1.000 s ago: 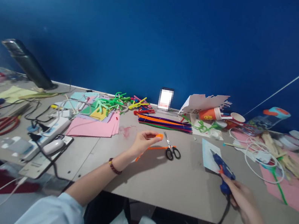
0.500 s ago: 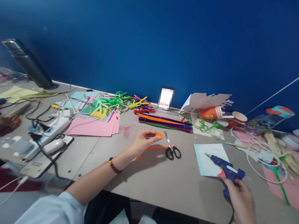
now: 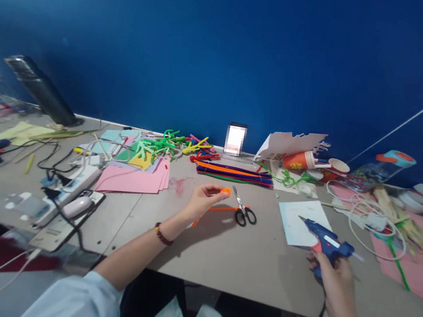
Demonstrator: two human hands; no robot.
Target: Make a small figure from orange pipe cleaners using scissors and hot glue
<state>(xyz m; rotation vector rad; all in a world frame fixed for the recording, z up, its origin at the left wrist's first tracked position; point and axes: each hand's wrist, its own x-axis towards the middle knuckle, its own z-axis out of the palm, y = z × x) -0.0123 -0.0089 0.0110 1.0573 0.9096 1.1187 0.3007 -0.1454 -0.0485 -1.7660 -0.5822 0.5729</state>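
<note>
My left hand [image 3: 207, 197] pinches a small orange pipe cleaner piece [image 3: 225, 191], which looks coiled, above the table. Below it lies a straight orange pipe cleaner [image 3: 223, 209], partly behind my fingers. Scissors with black handles [image 3: 243, 212] rest with slightly parted blades just right of my left hand. My right hand [image 3: 334, 273] is wrapped around the handle of a blue hot glue gun [image 3: 325, 239]. Its nozzle points up and left over a pale blue-white sheet of paper [image 3: 295, 224].
A bundle of coloured pipe cleaners [image 3: 233, 173] lies behind the scissors, near a propped phone [image 3: 235, 140]. Left are pink paper sheets [image 3: 130, 180], green twisted pipe cleaners [image 3: 161, 144] and a power strip [image 3: 74, 187]. Paper cups [image 3: 298, 160] and a white cable [image 3: 354, 226] lie right.
My right hand has lifted the glue gun slightly and moved it to the right; the paper sheet has shifted a little. Another person's hand with scissors at far left has left the view.
</note>
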